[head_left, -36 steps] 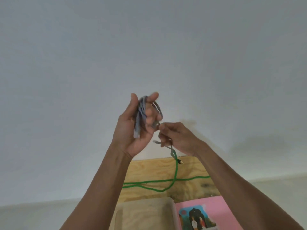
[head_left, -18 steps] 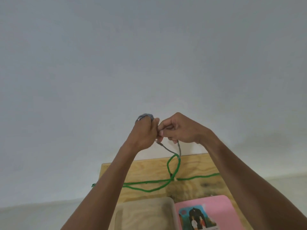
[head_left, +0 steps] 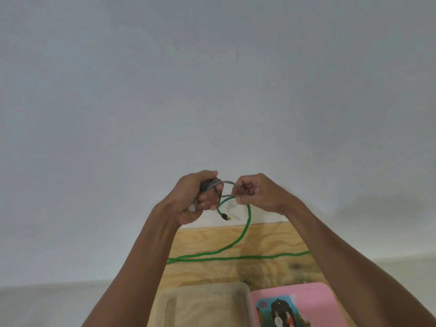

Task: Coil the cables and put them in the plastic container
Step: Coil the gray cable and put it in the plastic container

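1. Above the plywood table (head_left: pixel 266 237), the grey cable (head_left: pixel 210 185) is clenched as a bundle in the left hand (head_left: pixel 194 199); its loose tail is pinched by the right hand (head_left: pixel 256 193).
2. Green cable (head_left: pixel 236 257) is seen uncoiled – one end hangs near the hands, whether held cannot be told.
3. Tail is best wrapped tight round the bundle – tension kept, end tucked.
4. Plastic container (head_left: pixel 205 287) sits below, beside a pink case (head_left: pixel 313 293).
5. No legible writing is made out; only a picture of figures.
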A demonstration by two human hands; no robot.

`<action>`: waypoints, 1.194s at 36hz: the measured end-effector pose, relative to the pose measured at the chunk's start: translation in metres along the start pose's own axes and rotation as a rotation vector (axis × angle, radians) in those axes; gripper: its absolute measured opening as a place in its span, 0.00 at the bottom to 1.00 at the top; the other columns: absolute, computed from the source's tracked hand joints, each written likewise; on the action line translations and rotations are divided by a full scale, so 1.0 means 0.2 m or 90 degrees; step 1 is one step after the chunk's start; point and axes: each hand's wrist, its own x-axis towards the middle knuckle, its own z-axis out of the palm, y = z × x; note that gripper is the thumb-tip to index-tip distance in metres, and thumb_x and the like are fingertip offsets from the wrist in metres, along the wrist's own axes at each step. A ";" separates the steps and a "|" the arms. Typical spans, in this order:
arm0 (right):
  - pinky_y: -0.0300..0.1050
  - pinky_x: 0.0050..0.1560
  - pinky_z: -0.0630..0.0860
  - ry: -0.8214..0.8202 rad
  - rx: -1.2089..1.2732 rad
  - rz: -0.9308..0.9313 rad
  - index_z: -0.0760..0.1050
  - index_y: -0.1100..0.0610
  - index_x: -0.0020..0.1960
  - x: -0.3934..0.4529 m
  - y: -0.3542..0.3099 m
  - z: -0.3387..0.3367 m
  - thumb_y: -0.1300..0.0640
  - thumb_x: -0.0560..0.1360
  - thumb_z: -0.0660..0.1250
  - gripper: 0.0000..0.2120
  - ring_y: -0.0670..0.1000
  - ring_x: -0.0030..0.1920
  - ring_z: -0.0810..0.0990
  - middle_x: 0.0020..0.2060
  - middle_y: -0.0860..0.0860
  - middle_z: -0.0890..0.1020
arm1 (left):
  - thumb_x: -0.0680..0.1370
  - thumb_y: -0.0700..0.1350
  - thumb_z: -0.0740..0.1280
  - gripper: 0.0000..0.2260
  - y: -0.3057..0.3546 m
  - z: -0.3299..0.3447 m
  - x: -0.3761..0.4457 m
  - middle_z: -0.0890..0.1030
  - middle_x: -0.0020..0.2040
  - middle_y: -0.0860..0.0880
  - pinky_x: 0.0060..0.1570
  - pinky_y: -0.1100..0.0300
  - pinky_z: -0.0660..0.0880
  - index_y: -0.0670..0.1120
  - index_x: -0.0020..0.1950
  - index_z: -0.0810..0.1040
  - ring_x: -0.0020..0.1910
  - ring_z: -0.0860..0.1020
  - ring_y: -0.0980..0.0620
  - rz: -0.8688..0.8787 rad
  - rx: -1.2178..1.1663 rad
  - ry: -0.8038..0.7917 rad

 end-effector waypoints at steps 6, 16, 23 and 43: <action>0.45 0.54 0.79 0.045 -0.004 0.023 0.82 0.54 0.45 0.00 0.15 0.08 0.63 0.74 0.72 0.04 0.50 0.45 0.82 0.39 0.54 0.80 | 0.83 0.45 0.59 0.17 0.01 0.03 0.00 0.63 0.20 0.50 0.30 0.57 0.68 0.40 0.36 0.75 0.19 0.61 0.52 0.039 -0.123 0.042; 0.33 0.47 0.75 0.087 -0.109 0.101 0.81 0.56 0.45 -0.09 0.36 0.16 0.57 0.77 0.69 0.04 0.42 0.45 0.83 0.42 0.47 0.86 | 0.83 0.44 0.60 0.15 0.17 0.06 -0.01 0.63 0.20 0.51 0.30 0.59 0.69 0.41 0.37 0.74 0.19 0.60 0.53 0.146 -0.184 0.058; 0.47 0.50 0.82 0.177 0.147 0.099 0.75 0.65 0.58 -0.04 0.23 0.16 0.61 0.81 0.62 0.09 0.56 0.43 0.86 0.38 0.59 0.84 | 0.80 0.48 0.67 0.13 0.13 0.08 -0.01 0.62 0.24 0.50 0.35 0.57 0.70 0.41 0.40 0.77 0.22 0.61 0.52 0.131 -0.132 0.054; 0.31 0.52 0.74 0.206 -0.210 -0.257 0.82 0.57 0.58 0.04 -0.26 0.11 0.62 0.81 0.64 0.10 0.41 0.48 0.82 0.47 0.49 0.85 | 0.81 0.49 0.67 0.14 -0.04 -0.01 -0.03 0.69 0.26 0.46 0.39 0.56 0.73 0.40 0.41 0.76 0.27 0.66 0.49 0.088 0.096 0.069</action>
